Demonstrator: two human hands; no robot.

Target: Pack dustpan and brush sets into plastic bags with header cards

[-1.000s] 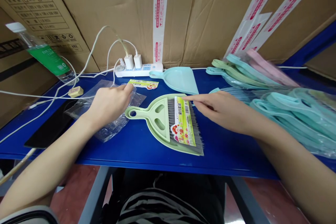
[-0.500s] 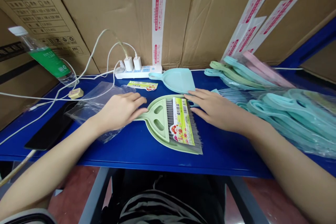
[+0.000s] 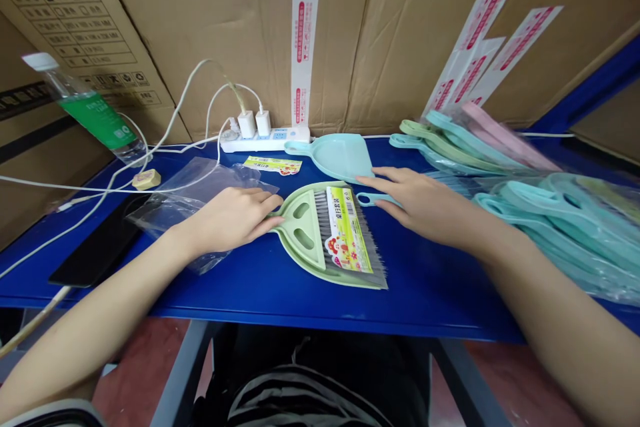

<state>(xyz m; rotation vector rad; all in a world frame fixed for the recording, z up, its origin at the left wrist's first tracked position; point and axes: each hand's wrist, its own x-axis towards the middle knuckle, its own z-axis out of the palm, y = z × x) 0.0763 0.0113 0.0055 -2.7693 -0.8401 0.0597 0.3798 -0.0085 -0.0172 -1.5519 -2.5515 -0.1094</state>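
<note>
My left hand (image 3: 233, 217) is closed round the handle of a light green dustpan (image 3: 287, 248), which lies on the blue table. Nested in the pan is a brush (image 3: 311, 230) with grey bristles, and a printed label card (image 3: 349, 230) lies across those bristles. My right hand (image 3: 433, 210) has its fingers apart, over a light blue brush (image 3: 369, 199) whose middle it covers. Its fingertips come close to the edge of a light blue dustpan (image 3: 343, 155); whether they touch it I cannot tell.
Bagged blue dustpans (image 3: 555, 220) fill the right side, with more blue, green and pink ones (image 3: 465, 140) behind. On the left are a clear plastic bag (image 3: 193, 180), a black phone (image 3: 100, 253), a bottle (image 3: 97, 120) and cables. A power strip (image 3: 280, 139) and loose label (image 3: 273, 165) lie at the back.
My right hand has shifted slightly right, away from the green set, uncovering more of the blue brush handle. My left hand and the green dustpan have barely moved.
</note>
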